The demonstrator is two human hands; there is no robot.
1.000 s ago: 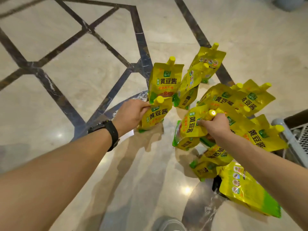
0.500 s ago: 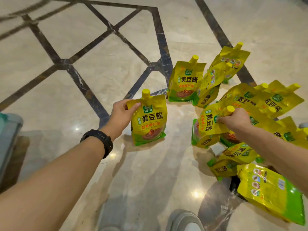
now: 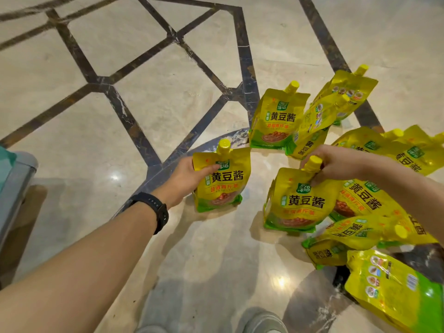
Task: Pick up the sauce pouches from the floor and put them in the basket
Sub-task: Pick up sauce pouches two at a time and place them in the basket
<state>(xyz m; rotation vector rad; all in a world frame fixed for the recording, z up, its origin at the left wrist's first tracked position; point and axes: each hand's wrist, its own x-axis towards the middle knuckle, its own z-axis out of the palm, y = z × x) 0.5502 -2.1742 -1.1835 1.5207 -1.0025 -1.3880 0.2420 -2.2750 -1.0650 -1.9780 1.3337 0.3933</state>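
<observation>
Several yellow sauce pouches with yellow caps lie and stand on the marble floor at the right. My left hand [image 3: 186,177] grips the upper left corner of one upright pouch [image 3: 224,186] held just above the floor. My right hand [image 3: 336,164] holds a second upright pouch [image 3: 298,203] by its top near the cap. Another pouch [image 3: 276,118] stands behind them. A grey and teal edge [image 3: 14,186] at the far left may be the basket; most of it lies out of frame.
More pouches are piled at the right [image 3: 374,195] and one lies flat at the lower right [image 3: 394,292]. Dark inlay strips [image 3: 247,75] cross the glossy floor. My shoe [image 3: 264,322] shows at the bottom edge.
Both hands have lifted their pouches away from the pile and swung them left. The right hand's pouch has turned upright. The view has panned left, showing the grey and teal edge.
</observation>
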